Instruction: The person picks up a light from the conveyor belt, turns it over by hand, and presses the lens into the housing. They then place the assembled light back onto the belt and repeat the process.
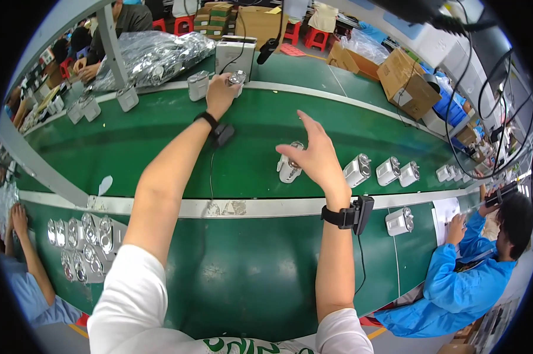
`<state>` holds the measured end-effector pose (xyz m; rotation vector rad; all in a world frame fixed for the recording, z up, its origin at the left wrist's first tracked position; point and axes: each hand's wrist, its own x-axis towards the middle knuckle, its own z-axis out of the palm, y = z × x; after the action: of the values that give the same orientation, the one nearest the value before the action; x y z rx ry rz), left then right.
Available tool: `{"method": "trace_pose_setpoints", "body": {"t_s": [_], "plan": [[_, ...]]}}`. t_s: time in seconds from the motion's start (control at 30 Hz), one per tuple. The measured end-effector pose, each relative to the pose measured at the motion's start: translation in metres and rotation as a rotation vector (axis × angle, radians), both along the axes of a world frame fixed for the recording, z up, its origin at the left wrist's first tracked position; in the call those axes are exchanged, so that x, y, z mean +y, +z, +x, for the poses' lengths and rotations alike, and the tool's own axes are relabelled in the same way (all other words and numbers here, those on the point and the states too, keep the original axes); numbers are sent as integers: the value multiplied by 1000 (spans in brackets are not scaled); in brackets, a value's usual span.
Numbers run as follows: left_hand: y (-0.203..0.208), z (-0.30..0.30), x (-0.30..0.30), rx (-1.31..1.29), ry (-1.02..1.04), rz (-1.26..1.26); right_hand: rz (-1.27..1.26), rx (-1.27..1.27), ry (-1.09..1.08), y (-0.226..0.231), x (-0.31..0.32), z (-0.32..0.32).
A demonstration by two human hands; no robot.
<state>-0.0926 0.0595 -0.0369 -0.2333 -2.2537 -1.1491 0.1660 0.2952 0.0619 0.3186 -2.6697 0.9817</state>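
At the far edge of the green belt, my left hand is closed round a small white housing with a shiny metal top. Its fingertips are partly hidden behind the hand. Another housing of the same kind stands just left of it. My right hand is over the middle of the belt with fingers spread and nothing in its grasp. Beside its thumb is a white housing with a metal top, partly covered by the hand. Black straps with small boxes and cables are on both wrists.
Several similar housings stand on the belt to the right, and a cluster at the near left. A white box and a plastic-wrapped bundle lie beyond. A person in blue sits at right; cables hang upper right.
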Motion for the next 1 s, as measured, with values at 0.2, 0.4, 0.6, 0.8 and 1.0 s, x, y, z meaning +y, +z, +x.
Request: {"method": "trace_pose_setpoints", "body": {"t_s": [0.2,0.4,0.6,0.8,1.0], "plan": [[79,128,61,589,-155,49,-292,236,-38,11,-15,-4],[111,201,83,795,-290,-21,-589,512,68,21,-20,-2],[132,230,81,634,-363,-36,-676,618,131,32,-20,10],[160,246,78,-334,-954,1028,-440,807,128,31,-22,8],[172,247,74,-266,-804,859,-216,940,116,31,-34,15]]}}
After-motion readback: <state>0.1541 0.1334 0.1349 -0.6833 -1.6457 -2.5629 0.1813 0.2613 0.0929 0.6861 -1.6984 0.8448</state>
